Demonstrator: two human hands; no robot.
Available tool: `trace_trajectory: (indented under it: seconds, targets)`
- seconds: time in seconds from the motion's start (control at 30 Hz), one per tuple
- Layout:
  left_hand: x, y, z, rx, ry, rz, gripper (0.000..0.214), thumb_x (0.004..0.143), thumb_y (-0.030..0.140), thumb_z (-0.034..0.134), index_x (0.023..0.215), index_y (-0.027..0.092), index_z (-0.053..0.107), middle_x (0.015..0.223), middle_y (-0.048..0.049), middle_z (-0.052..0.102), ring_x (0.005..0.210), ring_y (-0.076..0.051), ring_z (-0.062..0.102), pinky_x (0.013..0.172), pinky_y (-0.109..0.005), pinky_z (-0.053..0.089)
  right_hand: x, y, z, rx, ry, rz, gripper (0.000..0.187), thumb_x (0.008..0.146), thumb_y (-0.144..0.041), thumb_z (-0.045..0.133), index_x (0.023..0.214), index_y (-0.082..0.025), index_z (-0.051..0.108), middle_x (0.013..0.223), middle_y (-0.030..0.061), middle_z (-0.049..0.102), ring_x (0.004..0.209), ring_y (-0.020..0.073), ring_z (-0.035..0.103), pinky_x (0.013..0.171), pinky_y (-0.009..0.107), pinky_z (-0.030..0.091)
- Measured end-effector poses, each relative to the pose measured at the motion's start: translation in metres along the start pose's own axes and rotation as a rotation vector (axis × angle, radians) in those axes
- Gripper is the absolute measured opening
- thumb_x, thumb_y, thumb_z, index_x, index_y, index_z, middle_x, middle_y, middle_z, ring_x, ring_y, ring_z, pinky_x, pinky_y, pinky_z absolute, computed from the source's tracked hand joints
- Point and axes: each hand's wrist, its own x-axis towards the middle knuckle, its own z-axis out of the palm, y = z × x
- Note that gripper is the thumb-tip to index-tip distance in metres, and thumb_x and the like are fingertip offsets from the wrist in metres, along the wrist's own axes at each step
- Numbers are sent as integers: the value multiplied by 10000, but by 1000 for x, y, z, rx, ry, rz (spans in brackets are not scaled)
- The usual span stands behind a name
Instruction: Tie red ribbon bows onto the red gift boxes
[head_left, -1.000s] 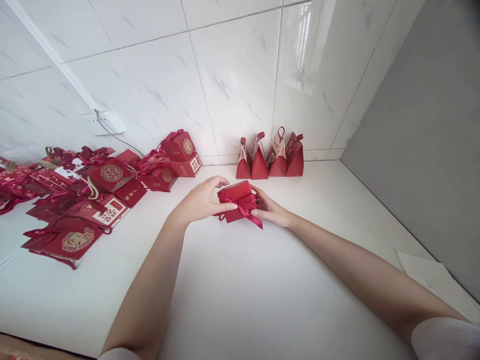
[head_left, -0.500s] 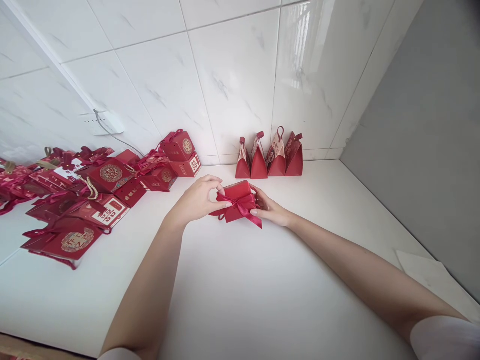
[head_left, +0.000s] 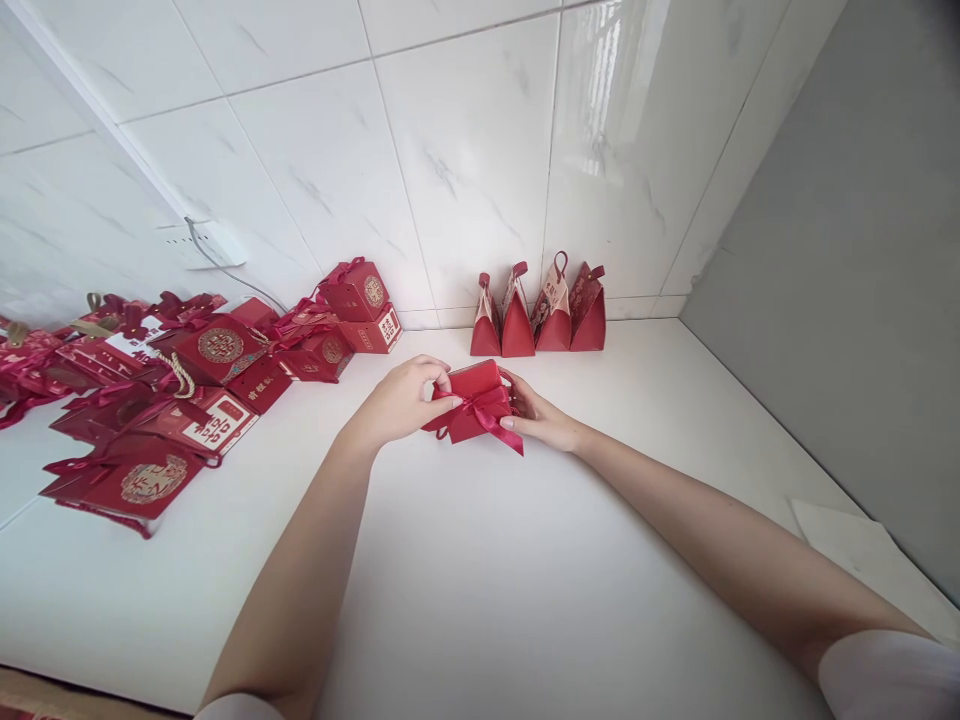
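A small red gift box [head_left: 474, 383] rests on the white tabletop in front of me, tied with a crimson ribbon [head_left: 499, 428] whose tail hangs down its near side. My left hand [head_left: 409, 398] is at the box's left side, thumb and forefinger pinched together on the ribbon by the knot. On the other side my right hand [head_left: 538, 418] grips the box's right end, thumb in front and fingers behind, where a bit of red cord shows. The fingers behind the box are partly hidden.
Several triangular red boxes [head_left: 517, 325] with loop handles stand in a row by the tiled wall. To the left lies a heap of red gift boxes [head_left: 221, 350]. A wall socket [head_left: 202, 246] with a grey cable is behind them. White paper [head_left: 862, 545] lies at right.
My left thumb and forefinger have closed together at the ribbon, the forefinger curling in toward the thumb. The box and my right hand have stayed in place.
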Motion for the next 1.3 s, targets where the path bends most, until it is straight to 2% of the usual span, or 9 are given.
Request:
trace_trajectory:
  seconds: [0.4,0.6,0.73,0.83,0.97,1.03,1.13,1.2,1.3]
  targets:
    - [2,-9,-6,29,99,-142,276,762,508,664,717,235,664,1200,-28,673,998,-281,642,888,-453,514,0,-1,0,-14,18,14,910,850,-446,697,1555,-291,142,1469,123,435,1305,277,478,1113,494,375]
    - [-1,-6,-14,-57,148,-203,282,741,526,682,743,244,682,1191,0,690,1041,-270,635,940,-418,492,-1,-3,-1,-26,19,15,898,849,-458,695,1551,-290,160,1515,114,391,1334,282,453,1128,490,357]
    - [-3,-8,-19,-57,165,-251,314,754,539,655,810,232,691,1116,-33,715,998,-261,654,845,-359,512,0,-3,-2,-11,18,-4,880,850,-451,695,1545,-278,183,1529,115,375,1352,283,436,1145,481,338]
    - [-4,-15,-20,-48,62,-269,364,761,559,635,940,251,705,1116,-42,712,1030,-254,651,811,-323,513,1,-1,-3,-11,25,-16,857,854,-454,689,1539,-277,205,1535,109,371,1369,284,417,1154,483,325]
    - [-2,-24,-17,-47,-182,-328,556,701,580,681,1155,259,683,1286,-57,647,1143,-275,606,854,-299,495,2,1,-5,-20,27,-32,849,859,-456,680,1540,-277,205,1515,106,401,1366,284,421,1157,493,318]
    - [0,-25,-15,-56,-279,-309,505,719,588,655,1098,260,713,1225,-43,678,1111,-270,612,825,-287,484,2,1,-4,-18,28,-32,853,860,-457,679,1542,-270,201,1505,111,414,1358,283,430,1156,494,319]
    - [2,-20,-14,-83,-343,-245,361,763,551,609,882,237,742,953,-19,722,893,-218,629,707,-264,453,2,-1,-3,-16,35,-30,852,859,-465,678,1540,-261,208,1515,113,402,1366,285,419,1159,491,315]
    - [1,-16,-16,-96,-370,-231,323,756,518,616,769,215,728,789,-9,686,730,-177,580,620,-256,408,3,-2,-3,-18,37,-30,839,864,-469,670,1538,-257,216,1516,111,402,1373,283,409,1161,487,314]
    - [0,-13,-17,-116,-419,-215,295,731,489,638,711,206,721,699,0,632,632,-145,498,566,-256,355,4,-3,-3,-11,36,-27,815,883,-463,649,1536,-253,210,1492,108,431,1356,272,425,1155,485,326]
